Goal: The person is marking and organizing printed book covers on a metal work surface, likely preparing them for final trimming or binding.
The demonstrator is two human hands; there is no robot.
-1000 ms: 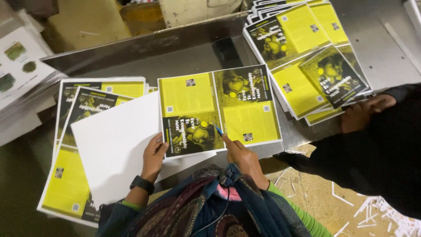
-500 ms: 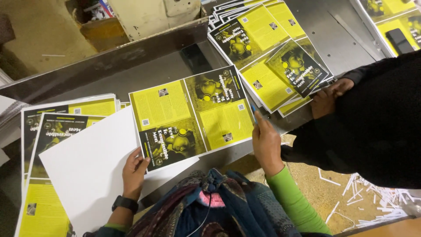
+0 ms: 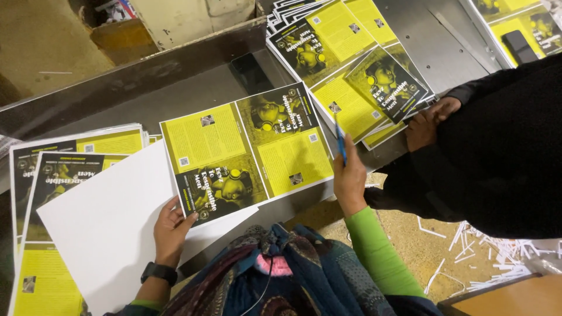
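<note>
1. The left hand (image 3: 171,229), lower left of centre, pinches the near corner of the yellow-and-black printed paper sheet (image 3: 249,151), which lies at mid-frame partly over a large blank white sheet (image 3: 105,222). So light a corner grip could let it slide or crease.
2. The right hand (image 3: 349,175) presses the sheet's right edge while clasping a blue pen (image 3: 340,140); the tip might mark the print.
3. A co-worker's hand (image 3: 430,120) on the fanned yellow stack (image 3: 345,52), upper right, could get bumped.

Bare metal table (image 3: 146,99) open, co-worker's hand (image 3: 430,120) (right) blocking printed stacks (image 3: 351,64)
</note>
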